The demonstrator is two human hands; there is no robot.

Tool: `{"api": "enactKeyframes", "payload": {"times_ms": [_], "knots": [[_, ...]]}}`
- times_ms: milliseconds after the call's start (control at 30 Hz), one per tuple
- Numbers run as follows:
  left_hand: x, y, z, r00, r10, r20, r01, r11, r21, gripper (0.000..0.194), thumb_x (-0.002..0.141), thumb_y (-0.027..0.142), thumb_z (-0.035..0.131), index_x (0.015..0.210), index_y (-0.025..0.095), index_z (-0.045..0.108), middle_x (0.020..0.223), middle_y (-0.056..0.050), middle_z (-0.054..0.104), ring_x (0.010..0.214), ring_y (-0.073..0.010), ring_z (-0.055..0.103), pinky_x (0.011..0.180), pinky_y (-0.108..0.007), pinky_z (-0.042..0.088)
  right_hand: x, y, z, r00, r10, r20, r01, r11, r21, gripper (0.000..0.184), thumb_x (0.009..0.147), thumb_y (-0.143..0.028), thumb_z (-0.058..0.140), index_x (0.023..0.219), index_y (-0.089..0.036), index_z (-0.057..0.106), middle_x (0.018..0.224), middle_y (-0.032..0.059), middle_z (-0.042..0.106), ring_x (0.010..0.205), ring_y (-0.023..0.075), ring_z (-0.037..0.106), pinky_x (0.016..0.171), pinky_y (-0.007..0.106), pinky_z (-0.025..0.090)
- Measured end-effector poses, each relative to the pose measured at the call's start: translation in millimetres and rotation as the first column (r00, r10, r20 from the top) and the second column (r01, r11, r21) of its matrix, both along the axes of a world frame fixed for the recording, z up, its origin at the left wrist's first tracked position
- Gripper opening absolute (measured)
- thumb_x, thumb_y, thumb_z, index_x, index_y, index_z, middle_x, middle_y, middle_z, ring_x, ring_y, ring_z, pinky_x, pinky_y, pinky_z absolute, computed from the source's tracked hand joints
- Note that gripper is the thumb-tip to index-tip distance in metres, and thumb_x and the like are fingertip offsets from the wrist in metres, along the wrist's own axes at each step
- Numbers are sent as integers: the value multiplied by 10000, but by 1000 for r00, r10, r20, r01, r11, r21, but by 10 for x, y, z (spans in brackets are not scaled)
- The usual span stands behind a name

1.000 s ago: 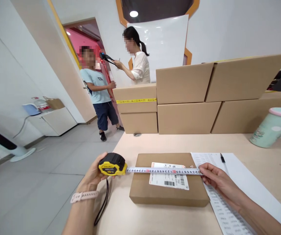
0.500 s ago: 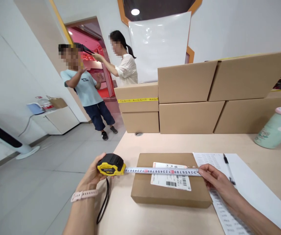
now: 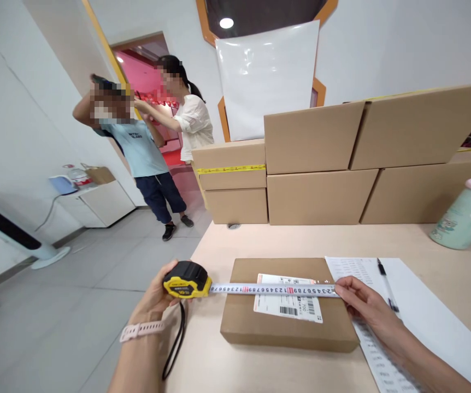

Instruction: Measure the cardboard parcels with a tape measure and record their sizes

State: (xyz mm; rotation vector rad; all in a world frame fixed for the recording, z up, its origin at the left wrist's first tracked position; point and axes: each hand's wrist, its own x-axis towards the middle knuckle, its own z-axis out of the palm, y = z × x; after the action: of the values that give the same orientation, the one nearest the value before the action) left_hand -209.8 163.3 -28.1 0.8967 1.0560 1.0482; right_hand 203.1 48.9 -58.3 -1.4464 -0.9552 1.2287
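- The desk (image 3: 457,289) fills the lower right of the frame, and a stack of boxes (image 3: 317,196) stands along its far edge.
- Upper left, two people have shifted over the last second: the person in white (image 3: 196,120) is farther left, arms reaching towards the person in blue (image 3: 141,147), who now has a hand up by the head. They stand well apart from my hands, so I judge that my work is undisturbed.
- The paper (image 3: 416,327) lies at lower right, just beside the box; I can't tell whether its edge is tucked underneath.
- The box (image 3: 276,327) lies flat on the desk at lower centre, plain brown and shallow, with crisp edges and no damage that I can see.
- My right hand (image 3: 366,305) pinches the end of the tape between thumb and finger at the box's right edge; my left hand (image 3: 157,295) is clamped round the case (image 3: 186,279), left of the box and apart from it. Both grips stay as they were.
- The tape (image 3: 276,289) keeps its straight line over the box; I can't tell whether it touches the top.
- The label (image 3: 272,308) is white with barcodes, the tape crossing its upper part.
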Motion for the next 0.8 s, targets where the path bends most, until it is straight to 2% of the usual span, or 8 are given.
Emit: {"api": "enactKeyframes", "payload": {"times_ms": [133,267,433,633,800], "knots": [[-9,0,-7,1000,-2,-10,2,1000,-17,294,699,402,643,740,111,638,496,-104,672,368,-247,619,232,-193,333,-5,4,-14,1000,-12,13,12,1000,6,375,703,-582,663,769,-216,609,722,-1,600,638,152,504,569,255,397],[-15,-1,-11,1000,-10,-20,10,1000,-14,310,706,415,627,803,121,645,486,-94,668,378,-254,622,239,-201,336,-14,7,-14,999,-47,10,47,999,9,408,680,-606,667,774,-214,604,684,-6,575,611,150,493,549,255,390],[-6,2,-10,999,-24,-26,24,1000,-8,338,688,425,626,808,111,652,501,-103,676,357,-252,611,234,-192,297,-2,15,-21,1000,-2,-15,2,1000,-9,389,698,-589,666,782,-216,590,721,-1,586,655,157,507,581,259,404],[-20,20,-26,1000,-9,-15,9,1000,-12,295,704,400,615,774,116,657,487,-79,666,336,-220,593,231,-195,315,-38,10,-58,997,-74,14,74,997,6,424,678,-631,649,762,-220,588,693,1,585,618,155,493,548,261,385],[-21,24,-28,1000,-15,-4,15,999,-33,301,726,399,587,832,125,652,510,-84,673,340,-230,600,224,-198,312,-41,12,-78,997,-75,19,74,997,12,432,670,-636,653,762,-219,592,697,3,601,610,152,502,545,259,386]]}}
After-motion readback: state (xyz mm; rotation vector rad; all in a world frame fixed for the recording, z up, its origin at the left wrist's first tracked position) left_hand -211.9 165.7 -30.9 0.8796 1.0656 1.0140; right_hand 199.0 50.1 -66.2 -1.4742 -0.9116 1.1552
